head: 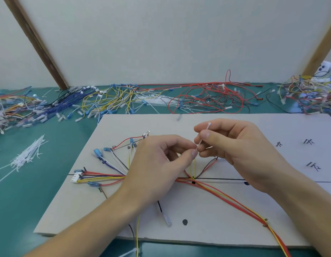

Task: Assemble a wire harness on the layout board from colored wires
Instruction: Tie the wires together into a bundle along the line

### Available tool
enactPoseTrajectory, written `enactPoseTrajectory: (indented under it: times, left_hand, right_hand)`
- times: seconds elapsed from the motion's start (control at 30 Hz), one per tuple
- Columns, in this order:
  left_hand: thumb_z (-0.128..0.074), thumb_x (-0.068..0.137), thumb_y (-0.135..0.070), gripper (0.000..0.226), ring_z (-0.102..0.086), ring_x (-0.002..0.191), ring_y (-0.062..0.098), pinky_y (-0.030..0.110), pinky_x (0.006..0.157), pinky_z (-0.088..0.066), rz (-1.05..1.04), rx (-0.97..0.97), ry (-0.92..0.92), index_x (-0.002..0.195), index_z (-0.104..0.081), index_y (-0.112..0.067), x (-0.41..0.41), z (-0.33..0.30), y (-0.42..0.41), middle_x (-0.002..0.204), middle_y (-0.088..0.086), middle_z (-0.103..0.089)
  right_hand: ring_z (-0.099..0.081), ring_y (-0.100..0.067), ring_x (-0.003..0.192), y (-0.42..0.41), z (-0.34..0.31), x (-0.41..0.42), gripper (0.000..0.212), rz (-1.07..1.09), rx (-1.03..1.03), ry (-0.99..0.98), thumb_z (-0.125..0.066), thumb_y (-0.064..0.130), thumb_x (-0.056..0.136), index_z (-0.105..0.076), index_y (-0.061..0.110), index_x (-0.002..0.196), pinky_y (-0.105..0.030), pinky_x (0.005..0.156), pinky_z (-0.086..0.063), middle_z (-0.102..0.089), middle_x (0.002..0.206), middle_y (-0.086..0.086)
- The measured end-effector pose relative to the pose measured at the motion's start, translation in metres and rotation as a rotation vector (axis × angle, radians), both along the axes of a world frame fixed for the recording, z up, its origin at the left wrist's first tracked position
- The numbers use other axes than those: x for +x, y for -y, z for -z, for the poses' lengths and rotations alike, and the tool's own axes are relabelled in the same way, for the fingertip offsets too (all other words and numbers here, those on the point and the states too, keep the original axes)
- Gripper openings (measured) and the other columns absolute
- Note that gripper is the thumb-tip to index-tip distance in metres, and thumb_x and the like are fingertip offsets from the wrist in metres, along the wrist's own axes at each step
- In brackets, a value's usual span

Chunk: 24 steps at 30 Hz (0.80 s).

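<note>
Both hands work above the flat pale-grey cardboard layout board (235, 210), which lies on the teal surface (31, 201).

Right hand (235, 145): thumb and forefinger pinch a thin white plastic cable tie (203, 137) near its head, which sticks up past the fingertips. Left hand (161, 158): thumb and forefinger pinch the tie's lower tail end. The tie is held taut between the two hands, slanted, just above the junction where the routed coloured wires (105, 178) converge. Judgement: it is being oriented so it can be looped round the bundle at that branch point.

Wires fan leftward along the drawn black lines to a white multi-pin connector (75, 178) and to translucent blue-sleeved terminals (98, 153). A red-and-yellow run (235, 201) leaves toward the near right edge.

A loose pile of spare white cable ties (29, 154) lies left of the board, within reach. Unsorted wire stock (114, 97) lies along the back of the surface.

Tie not yet round any wire.
</note>
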<state>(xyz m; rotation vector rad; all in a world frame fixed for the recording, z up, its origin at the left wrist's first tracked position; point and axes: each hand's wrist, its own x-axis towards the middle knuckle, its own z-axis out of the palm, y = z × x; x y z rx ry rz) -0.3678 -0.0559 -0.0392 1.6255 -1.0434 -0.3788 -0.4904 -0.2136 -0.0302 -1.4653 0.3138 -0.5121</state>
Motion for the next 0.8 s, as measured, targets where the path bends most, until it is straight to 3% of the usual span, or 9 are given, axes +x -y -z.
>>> enactPoseTrajectory:
  times: [0.2, 0.37, 0.5, 0.67, 0.8]
  left_hand:
    - [-0.080, 0.088, -0.012, 0.008, -0.068, 0.049, 0.020, 0.027, 0.032, -0.043, 0.000, -0.083, -0.099, 0.089, -0.079, -0.019, 0.001, -0.003, -0.002, 0.071, -0.001, -0.074]
    - [-0.082, 0.085, -0.017, 0.012, -0.060, 0.058, 0.012, 0.021, 0.048, -0.045, -0.109, -0.161, 0.073, 0.088, -0.078, -0.028, 0.010, -0.009, -0.005, 0.083, -0.008, -0.076]
    - [-0.080, 0.083, -0.013, 0.016, -0.052, 0.061, 0.014, 0.023, 0.050, -0.040, -0.112, -0.173, 0.208, 0.086, -0.077, -0.028, 0.013, -0.012, -0.008, 0.083, -0.013, -0.071]
    - [-0.084, 0.082, -0.013, 0.014, -0.055, 0.051, 0.012, 0.010, 0.052, -0.037, -0.044, -0.142, 0.292, 0.088, -0.079, -0.025, 0.012, -0.016, -0.010, 0.079, -0.017, -0.074]
    - [-0.083, 0.083, -0.015, 0.012, -0.051, 0.042, 0.007, 0.009, 0.050, -0.036, 0.017, -0.050, 0.297, 0.086, -0.078, -0.026, 0.015, -0.018, -0.012, 0.072, -0.021, -0.073]
  right_hand:
    - [-0.070, -0.016, 0.069, 0.002, -0.001, -0.002, 0.014, 0.120, -0.217, -0.015, -0.068, 0.000, 0.093, -0.078, 0.010, 0.092, -0.025, 0.066, -0.060, -0.076, 0.079, -0.010]
    - [-0.069, -0.015, 0.067, 0.001, -0.001, -0.002, 0.017, 0.150, -0.340, -0.025, -0.067, -0.005, 0.092, -0.077, 0.009, 0.091, -0.027, 0.067, -0.062, -0.075, 0.080, -0.012]
    - [-0.071, -0.017, 0.068, -0.002, 0.002, -0.001, 0.016, 0.164, -0.383, -0.031, -0.068, -0.004, 0.092, -0.077, 0.009, 0.092, -0.028, 0.068, -0.062, -0.075, 0.080, -0.010]
    - [-0.072, -0.019, 0.071, -0.002, 0.004, 0.001, 0.015, 0.180, -0.404, -0.028, -0.070, -0.002, 0.092, -0.078, 0.010, 0.094, -0.029, 0.070, -0.062, -0.076, 0.080, -0.007]
    - [-0.073, -0.022, 0.071, 0.001, 0.002, -0.001, 0.014, 0.243, -0.383, 0.018, -0.070, -0.001, 0.092, -0.078, 0.010, 0.093, -0.030, 0.070, -0.063, -0.077, 0.082, -0.002]
